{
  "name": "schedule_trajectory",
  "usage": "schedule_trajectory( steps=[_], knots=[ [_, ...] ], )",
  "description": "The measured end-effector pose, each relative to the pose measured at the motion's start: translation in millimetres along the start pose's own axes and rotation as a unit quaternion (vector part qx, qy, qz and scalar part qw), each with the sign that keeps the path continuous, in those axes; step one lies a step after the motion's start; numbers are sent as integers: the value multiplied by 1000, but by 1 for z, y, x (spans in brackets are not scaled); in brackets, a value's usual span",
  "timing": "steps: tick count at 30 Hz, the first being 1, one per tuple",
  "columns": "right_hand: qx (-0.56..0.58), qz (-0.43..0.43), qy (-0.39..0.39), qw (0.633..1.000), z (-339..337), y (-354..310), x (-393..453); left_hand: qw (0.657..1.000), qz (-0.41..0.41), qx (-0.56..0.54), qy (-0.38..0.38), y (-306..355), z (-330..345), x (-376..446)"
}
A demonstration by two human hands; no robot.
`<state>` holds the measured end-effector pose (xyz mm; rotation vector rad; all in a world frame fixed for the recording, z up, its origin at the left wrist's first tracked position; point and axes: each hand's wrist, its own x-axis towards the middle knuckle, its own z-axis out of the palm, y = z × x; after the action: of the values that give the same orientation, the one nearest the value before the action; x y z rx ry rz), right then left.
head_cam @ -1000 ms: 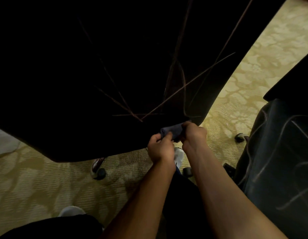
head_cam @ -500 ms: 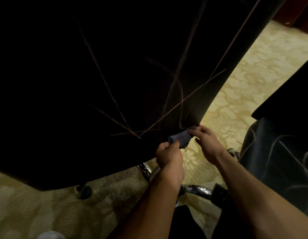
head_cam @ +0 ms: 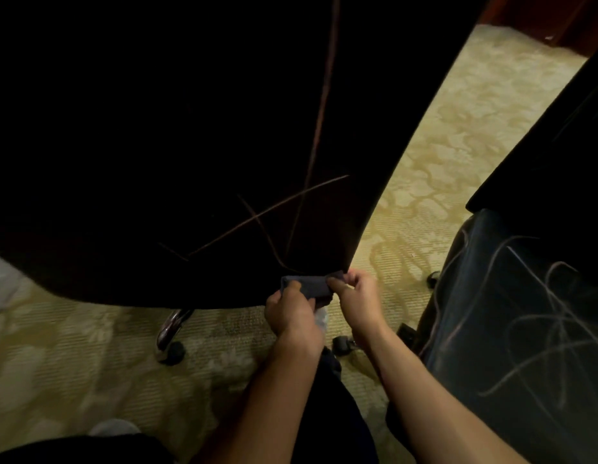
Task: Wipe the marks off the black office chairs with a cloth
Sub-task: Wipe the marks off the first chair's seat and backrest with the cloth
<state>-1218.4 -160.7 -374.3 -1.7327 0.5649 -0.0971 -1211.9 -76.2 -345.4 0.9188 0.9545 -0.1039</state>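
Observation:
The back of a black office chair (head_cam: pixel 157 145) fills the upper left, crossed by thin pale line marks (head_cam: pixel 267 212) near its lower right corner. A small dark blue-grey cloth (head_cam: pixel 307 284) lies against the chair's bottom edge. My left hand (head_cam: pixel 292 311) grips the cloth's left part from below. My right hand (head_cam: pixel 359 299) pinches its right end at the chair's corner. A second black chair (head_cam: pixel 525 313) stands at the right, its seat covered in pale scribbled marks (head_cam: pixel 538 329).
Patterned yellow-green carpet (head_cam: pixel 441 145) runs between the chairs. A chrome chair leg with a caster (head_cam: pixel 170 339) sits under the near chair, another caster (head_cam: pixel 342 344) by my right wrist. Dark wooden furniture (head_cam: pixel 541 15) stands at the top right. My dark trouser leg (head_cam: pixel 334 413) is below.
The view has swung, so the chair's marks now sit lower and more to the right. My right hand has closed from a loose touch into a pinch on the cloth's right end.

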Motion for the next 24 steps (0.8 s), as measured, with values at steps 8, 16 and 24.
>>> schedule_trajectory(
  steps=[8, 16, 24],
  knots=[
    [67, -32, -14, 997, 24, -40, -67, 993, 117, -8, -10, 42, -56, -27],
    [5, 85, -22, 996, 52, -42, -86, 998, 66, 21, -10, 55, -84, -18],
    [64, 74, -19, 995, 41, -114, -107, 995, 0, -69, -66, 111, -78, -60]
  ],
)
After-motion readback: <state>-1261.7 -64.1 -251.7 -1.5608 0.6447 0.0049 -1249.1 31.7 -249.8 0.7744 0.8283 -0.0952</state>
